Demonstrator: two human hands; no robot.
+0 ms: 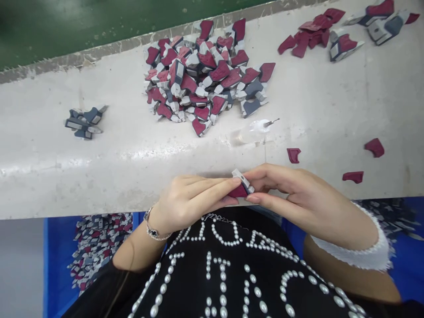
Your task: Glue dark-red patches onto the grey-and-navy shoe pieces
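Just above the near edge of the worktable, both hands hold one small plastic part (241, 187) in red, grey and dark blue. My left hand (195, 196) closes on its red side from the left, fingers lying across it. From the right, my right hand (285, 190) pinches its other end between thumb and fingers. A loose red cover piece (293, 155) lies beyond my right hand. Two more red covers, one curved (374, 147) and one long (353, 177), lie farther right. A clear bottle with a thin metal tip (255, 131) rests on its side beyond the hands.
A large heap of red-and-grey parts (202, 75) sits at the table's far middle. Blue-grey parts (84, 123) lie left, red covers (311, 33) and larger pieces (384, 26) far right. Blue bins (54, 265) of parts stand below the near edge of the table (126, 190).
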